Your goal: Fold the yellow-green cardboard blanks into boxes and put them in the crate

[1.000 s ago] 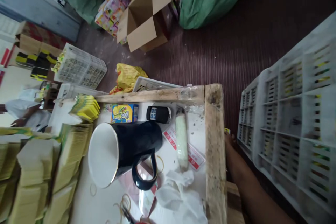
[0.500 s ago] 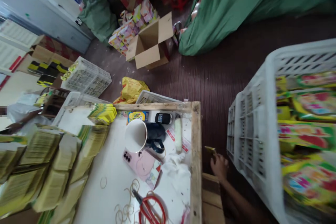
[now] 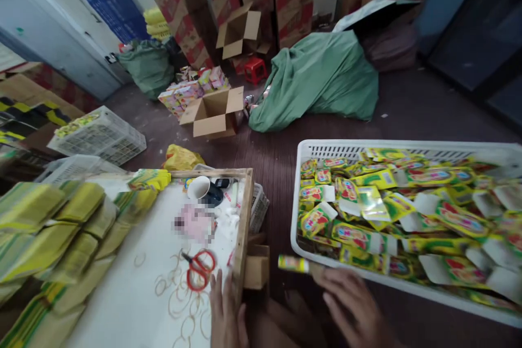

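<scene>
My right hand (image 3: 353, 302) holds a small yellow-green packet (image 3: 292, 263) by its right end, beside the near left corner of a white basket (image 3: 297, 201). Many yellow-green packets (image 3: 383, 206) with white flaps fill that basket. My left hand (image 3: 225, 310) rests at the right edge of the white table (image 3: 134, 293), fingers stretched out, with nothing in it. Red-handled scissors (image 3: 199, 271) lie just beyond its fingertips, and rubber bands (image 3: 179, 302) are scattered to their left.
Stacks of folded yellow-green packets (image 3: 77, 223) cover the table's left side. A dark mug (image 3: 210, 193) stands near the far edge. Beyond are an open carton (image 3: 214, 114), a green sack (image 3: 318, 84) and a red stool (image 3: 255, 69). A small carton (image 3: 256, 269) sits right of the table.
The view has swung right and up, showing more of the basket. My left hand has come into view at the table edge. My right hand, with the packet, now appears larger and lower.
</scene>
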The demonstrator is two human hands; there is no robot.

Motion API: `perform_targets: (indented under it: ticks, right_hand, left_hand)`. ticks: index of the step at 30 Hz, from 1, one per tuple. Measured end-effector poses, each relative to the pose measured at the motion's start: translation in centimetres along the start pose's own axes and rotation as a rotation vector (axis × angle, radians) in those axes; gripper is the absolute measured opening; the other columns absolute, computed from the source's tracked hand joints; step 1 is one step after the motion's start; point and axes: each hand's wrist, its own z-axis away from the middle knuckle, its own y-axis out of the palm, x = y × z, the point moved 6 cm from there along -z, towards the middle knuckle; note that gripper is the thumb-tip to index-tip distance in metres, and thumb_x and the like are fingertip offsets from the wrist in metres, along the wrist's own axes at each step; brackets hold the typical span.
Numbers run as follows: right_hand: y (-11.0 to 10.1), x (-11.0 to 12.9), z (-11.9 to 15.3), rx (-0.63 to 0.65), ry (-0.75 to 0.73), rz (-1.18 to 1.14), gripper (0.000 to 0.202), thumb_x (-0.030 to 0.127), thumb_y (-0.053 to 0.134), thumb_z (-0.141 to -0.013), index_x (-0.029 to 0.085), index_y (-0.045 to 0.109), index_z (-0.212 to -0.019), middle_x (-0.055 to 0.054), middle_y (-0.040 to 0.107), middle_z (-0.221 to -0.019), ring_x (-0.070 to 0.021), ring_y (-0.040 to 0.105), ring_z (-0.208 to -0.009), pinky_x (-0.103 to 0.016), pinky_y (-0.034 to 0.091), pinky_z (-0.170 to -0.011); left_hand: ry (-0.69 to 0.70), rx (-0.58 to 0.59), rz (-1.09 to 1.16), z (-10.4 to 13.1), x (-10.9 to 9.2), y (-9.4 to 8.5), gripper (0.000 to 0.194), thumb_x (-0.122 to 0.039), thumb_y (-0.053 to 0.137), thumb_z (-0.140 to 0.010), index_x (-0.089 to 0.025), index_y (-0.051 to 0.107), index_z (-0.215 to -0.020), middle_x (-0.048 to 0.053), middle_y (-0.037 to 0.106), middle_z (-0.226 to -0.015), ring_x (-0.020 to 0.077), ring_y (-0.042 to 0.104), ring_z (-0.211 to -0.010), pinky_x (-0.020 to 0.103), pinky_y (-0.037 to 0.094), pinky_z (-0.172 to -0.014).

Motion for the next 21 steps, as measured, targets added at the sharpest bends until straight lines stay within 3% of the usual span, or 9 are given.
perform_targets:
  ticks: [3,5,7,11,13,17,21]
  right_hand:
    - [-6.7,-1.0,-5.9,-0.214,0.055,0.245,0.045,0.026,0.049,-0.090,0.029,0.056,-0.134,-0.009,0.063,-0.125,-0.0337,0.055,-0.115,-0.055,0.040,-0.099]
    - [-8.7,-2.4,-8.0,-0.195,0.089,0.362,0.036,0.033,0.048,-0.092,0.026,0.066,-0.122,-0.011,0.055,-0.135,-0.0370,0.046,-0.122,-0.055,0.039,-0.098]
    - [-9.5,-3.9,-7.6,-0.144,0.073,0.413,0.034,0.036,0.045,-0.093,0.025,0.070,-0.114,-0.012,0.053,-0.135,-0.0362,0.045,-0.123,-0.053,0.040,-0.096]
    - [-10.8,-8.5,-0.7,-0.110,0.141,0.496,0.034,0.041,0.043,-0.094,0.024,0.072,-0.100,-0.011,0.065,-0.113,-0.0310,0.058,-0.105,-0.045,0.044,-0.085]
    - [-11.4,-11.4,3.5,-0.080,0.185,0.537,0.036,0.047,0.044,-0.092,0.023,0.070,-0.099,-0.011,0.068,-0.106,-0.0301,0.062,-0.097,-0.042,0.045,-0.080]
    - [-11.5,-15.8,9.7,0.031,0.186,0.605,0.045,0.060,0.045,-0.086,0.023,0.069,-0.098,-0.012,0.072,-0.095,-0.0326,0.065,-0.091,-0.044,0.046,-0.076]
    - [-10.7,-17.1,12.3,0.061,0.232,0.618,0.035,0.046,0.043,-0.086,0.024,0.070,-0.088,-0.010,0.074,-0.091,-0.0310,0.068,-0.089,-0.043,0.049,-0.073]
  left_hand:
    - [0.022,-0.033,-0.044,-0.8,-2.4,-1.1,0.065,-0.015,0.050,-0.089,-0.028,0.028,-0.149,0.016,0.033,-0.155,0.0347,0.024,-0.146,0.064,0.027,-0.113]
    - [0.072,-0.067,-0.048,-1.2,-5.2,-0.9,0.062,-0.015,0.050,-0.089,-0.024,0.031,-0.147,0.018,0.036,-0.152,0.0356,0.018,-0.147,0.067,0.025,-0.112]
    - [0.161,-0.034,0.006,-1.3,-8.9,0.8,0.059,-0.013,0.048,-0.090,-0.021,0.030,-0.146,0.019,0.038,-0.151,0.0332,0.022,-0.147,0.064,0.029,-0.112]
    - [0.403,0.268,0.079,-0.1,-16.4,7.1,0.054,-0.009,0.044,-0.088,-0.017,0.036,-0.141,0.018,0.037,-0.151,0.0298,0.024,-0.146,0.057,0.032,-0.114]
    - [0.520,0.391,0.053,0.6,-18.9,10.1,0.057,-0.011,0.049,-0.085,-0.014,0.037,-0.141,0.018,0.038,-0.151,0.0300,0.024,-0.146,0.055,0.031,-0.115]
    - [0.631,0.415,-0.100,-0.3,-20.1,13.6,0.043,-0.011,0.046,-0.088,-0.012,0.047,-0.131,0.015,0.058,-0.131,0.0263,0.049,-0.129,0.048,0.036,-0.113]
    - [0.658,0.381,-0.151,-2.0,-19.0,14.9,0.021,-0.013,0.044,-0.092,-0.012,0.060,-0.106,0.012,0.067,-0.104,0.0245,0.061,-0.103,0.043,0.048,-0.094]
